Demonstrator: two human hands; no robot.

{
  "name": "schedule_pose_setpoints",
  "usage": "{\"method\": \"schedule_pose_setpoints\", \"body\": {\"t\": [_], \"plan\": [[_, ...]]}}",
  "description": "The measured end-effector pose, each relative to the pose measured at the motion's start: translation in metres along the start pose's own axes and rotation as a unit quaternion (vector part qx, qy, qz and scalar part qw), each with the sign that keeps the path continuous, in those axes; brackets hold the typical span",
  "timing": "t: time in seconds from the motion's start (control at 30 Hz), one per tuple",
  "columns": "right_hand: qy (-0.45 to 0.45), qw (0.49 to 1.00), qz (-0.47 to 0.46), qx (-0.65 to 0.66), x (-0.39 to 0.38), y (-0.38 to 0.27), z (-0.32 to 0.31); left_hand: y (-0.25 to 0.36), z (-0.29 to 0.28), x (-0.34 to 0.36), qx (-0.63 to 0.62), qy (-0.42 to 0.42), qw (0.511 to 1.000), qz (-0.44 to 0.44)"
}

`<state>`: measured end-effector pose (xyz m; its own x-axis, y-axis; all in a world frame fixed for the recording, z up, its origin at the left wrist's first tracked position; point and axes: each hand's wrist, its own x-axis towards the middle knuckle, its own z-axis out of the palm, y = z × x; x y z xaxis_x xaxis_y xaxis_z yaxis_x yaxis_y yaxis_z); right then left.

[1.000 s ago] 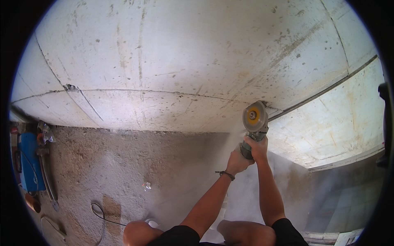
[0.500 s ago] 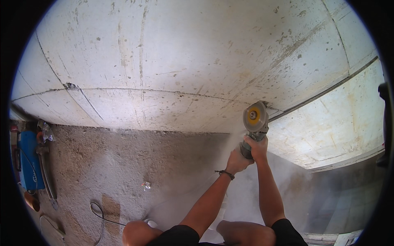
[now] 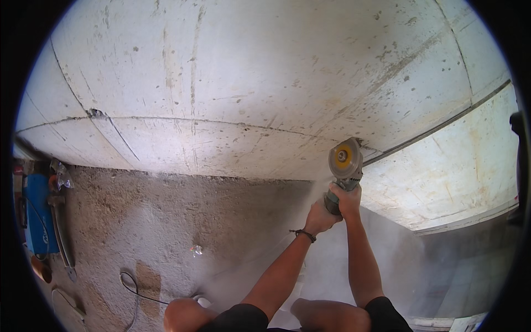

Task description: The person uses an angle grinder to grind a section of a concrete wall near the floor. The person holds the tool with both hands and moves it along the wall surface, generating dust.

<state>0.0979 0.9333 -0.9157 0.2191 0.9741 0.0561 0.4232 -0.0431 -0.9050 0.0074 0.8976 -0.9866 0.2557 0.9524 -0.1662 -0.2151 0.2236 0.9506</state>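
An angle grinder [image 3: 347, 167] with a yellow-centred disc is held against the pale concrete wall [image 3: 249, 83], its disc at the corner where a dark seam [image 3: 409, 138] runs off to the right. My left hand [image 3: 321, 216], a cord bracelet on its wrist, is closed on the lower end of the grinder's body. My right hand [image 3: 347, 198] grips the body higher up, just below the guard. Pale dust streams down and to the left from the tool and clouds the floor around my forearms.
A blue case [image 3: 38, 216] and a long-handled tool [image 3: 62, 232] lie at the left edge on the rough floor [image 3: 166, 210]. A loop of cable [image 3: 128, 282] and a small scrap [image 3: 196, 250] lie lower down. My bent knees show at the bottom.
The grinder and both my hands stay nearly in place, with only a very slight shift of the view. The haze over the lower right floor has drifted.
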Motion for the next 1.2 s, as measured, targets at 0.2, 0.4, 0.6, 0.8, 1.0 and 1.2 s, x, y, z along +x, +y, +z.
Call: {"method": "schedule_pose_setpoints", "body": {"t": [0.2,0.4,0.6,0.8,1.0,1.2], "plan": [[0.008,1.000,0.000,-0.008,0.002,0.003,0.000,0.001,0.000,0.000,-0.012,0.008,1.000,0.005],[0.010,1.000,0.000,-0.014,0.003,0.005,0.000,0.002,-0.001,0.000,0.003,0.000,1.000,-0.003],[0.008,1.000,-0.004,-0.024,0.002,0.000,0.002,0.005,-0.004,0.000,0.010,-0.016,1.000,-0.023],[0.013,1.000,-0.006,-0.024,0.002,-0.001,0.003,-0.005,0.002,0.002,0.011,0.016,1.000,0.014],[-0.007,1.000,-0.006,-0.012,0.004,-0.001,0.000,0.005,-0.003,-0.001,-0.013,-0.009,1.000,0.006],[0.006,1.000,-0.001,-0.015,0.000,-0.007,0.005,0.002,-0.002,-0.001,0.014,0.008,1.000,0.008]]}}
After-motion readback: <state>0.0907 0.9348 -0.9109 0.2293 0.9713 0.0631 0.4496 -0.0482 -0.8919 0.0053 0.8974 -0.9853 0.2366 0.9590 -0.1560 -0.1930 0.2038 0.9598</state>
